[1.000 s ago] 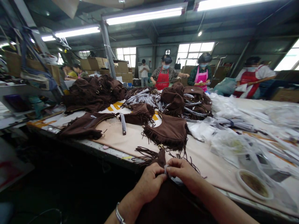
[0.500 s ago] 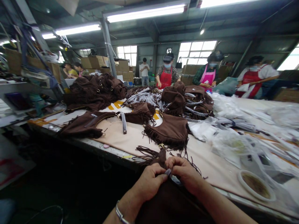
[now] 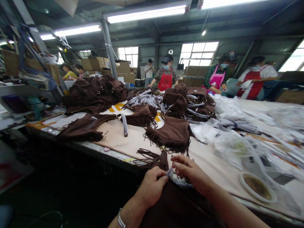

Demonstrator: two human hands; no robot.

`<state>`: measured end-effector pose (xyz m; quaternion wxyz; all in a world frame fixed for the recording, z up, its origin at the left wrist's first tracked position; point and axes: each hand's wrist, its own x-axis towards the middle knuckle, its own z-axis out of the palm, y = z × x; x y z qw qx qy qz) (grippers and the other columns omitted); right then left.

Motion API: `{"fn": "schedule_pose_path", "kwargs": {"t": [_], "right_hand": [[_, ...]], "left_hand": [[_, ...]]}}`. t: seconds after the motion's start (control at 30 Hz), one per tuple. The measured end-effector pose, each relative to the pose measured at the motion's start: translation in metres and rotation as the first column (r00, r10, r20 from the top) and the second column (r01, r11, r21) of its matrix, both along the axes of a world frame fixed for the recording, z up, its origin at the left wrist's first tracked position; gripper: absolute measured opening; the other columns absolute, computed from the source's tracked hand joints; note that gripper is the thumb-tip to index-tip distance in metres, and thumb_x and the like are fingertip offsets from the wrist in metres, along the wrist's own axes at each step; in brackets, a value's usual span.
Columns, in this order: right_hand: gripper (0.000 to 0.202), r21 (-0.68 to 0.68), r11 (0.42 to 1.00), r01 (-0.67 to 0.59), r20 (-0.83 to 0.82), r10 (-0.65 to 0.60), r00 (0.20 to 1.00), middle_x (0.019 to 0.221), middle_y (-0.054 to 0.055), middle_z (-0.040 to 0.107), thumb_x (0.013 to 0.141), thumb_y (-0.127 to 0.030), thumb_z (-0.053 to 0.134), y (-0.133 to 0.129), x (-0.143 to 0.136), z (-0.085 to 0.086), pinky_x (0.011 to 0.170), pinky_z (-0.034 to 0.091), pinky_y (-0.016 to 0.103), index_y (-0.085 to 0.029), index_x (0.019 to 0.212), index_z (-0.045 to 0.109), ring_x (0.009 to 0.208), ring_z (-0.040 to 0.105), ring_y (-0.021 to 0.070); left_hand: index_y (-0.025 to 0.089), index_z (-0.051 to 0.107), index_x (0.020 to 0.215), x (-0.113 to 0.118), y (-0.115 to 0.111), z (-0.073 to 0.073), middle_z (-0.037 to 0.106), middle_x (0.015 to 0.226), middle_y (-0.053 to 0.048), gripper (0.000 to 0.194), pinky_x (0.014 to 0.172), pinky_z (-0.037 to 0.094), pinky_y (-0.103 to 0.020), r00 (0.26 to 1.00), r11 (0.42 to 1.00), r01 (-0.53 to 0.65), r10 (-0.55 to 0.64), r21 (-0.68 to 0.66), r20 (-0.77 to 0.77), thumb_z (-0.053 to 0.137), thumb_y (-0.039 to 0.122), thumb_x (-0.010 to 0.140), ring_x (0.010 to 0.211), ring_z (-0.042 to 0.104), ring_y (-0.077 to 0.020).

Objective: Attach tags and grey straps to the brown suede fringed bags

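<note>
A dark brown fringed bag (image 3: 175,205) lies close to me at the table's edge, a gold ring at its far end. My left hand (image 3: 152,185) pinches a small pale grey wrapping strip (image 3: 169,172) at the bag's opening between thumb and fingers. Just right of the strip, my right hand (image 3: 190,172) hovers over the opening with its fingers apart and nothing visible in them. Beyond both hands rests another brown fringed bag (image 3: 169,131).
More brown bags (image 3: 87,126) and a large brown pile (image 3: 95,93) cover the left and back. Clear plastic (image 3: 235,145) and a round dish (image 3: 257,187) are at right. Several people stand across the table, one in a red apron (image 3: 165,81).
My right hand has let go of the grey strip and its fingers have spread. Across the table, the people in aprons have shifted their arms and posture.
</note>
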<state>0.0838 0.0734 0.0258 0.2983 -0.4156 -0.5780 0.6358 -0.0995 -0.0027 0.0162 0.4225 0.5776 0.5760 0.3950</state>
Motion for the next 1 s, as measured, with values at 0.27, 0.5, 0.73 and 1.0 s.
{"fn": "schedule_pose_path", "kwargs": {"t": [0.27,0.5,0.73,1.0], "right_hand": [[0.029,0.052,0.997,-0.059,0.239,0.045,0.970,0.054,-0.004,0.049,0.074,-0.044,0.066,-0.013,-0.019,0.003,0.051,0.030,0.024,-0.016,0.069,0.064,0.053,0.041,0.0098],[0.031,-0.022,0.999,0.037,0.241,-0.030,0.970,0.049,-0.005,0.050,0.068,-0.047,0.067,-0.015,-0.020,0.001,0.047,0.029,0.023,-0.017,0.066,0.062,0.046,0.041,0.0087],[0.028,0.006,0.988,0.152,0.254,-0.148,0.956,0.046,-0.005,0.051,0.066,-0.046,0.069,-0.017,-0.029,-0.010,0.041,0.028,0.023,-0.019,0.063,0.060,0.040,0.043,0.0089],[0.039,-0.007,1.000,0.020,0.190,-0.018,0.982,0.061,-0.003,0.061,0.075,-0.053,0.069,-0.018,-0.018,-0.006,0.048,0.033,0.023,-0.015,0.083,0.067,0.049,0.048,0.0093]], "left_hand": [[0.019,0.076,0.078,0.000,-0.002,0.003,0.061,0.082,-0.002,0.022,0.078,0.043,-0.030,1.000,1.000,-0.003,0.003,-0.002,-0.022,0.058,0.029,0.086,0.083,0.059,-0.0189],[0.019,0.075,0.102,-0.010,-0.004,0.002,0.069,0.095,-0.005,0.024,0.086,0.045,-0.032,0.993,0.996,0.090,-0.090,-0.003,0.076,0.062,0.028,0.085,0.093,0.062,-0.0223],[0.014,0.074,0.094,-0.008,-0.001,-0.005,0.071,0.091,-0.008,0.031,0.082,0.046,-0.032,0.985,0.993,0.059,-0.041,-0.103,0.168,0.061,0.042,0.088,0.088,0.062,-0.0225],[0.016,0.074,0.080,-0.001,0.000,-0.007,0.066,0.082,-0.004,0.026,0.079,0.044,-0.030,0.990,0.995,-0.021,0.033,-0.093,0.135,0.059,0.037,0.085,0.082,0.058,-0.0199]]}}
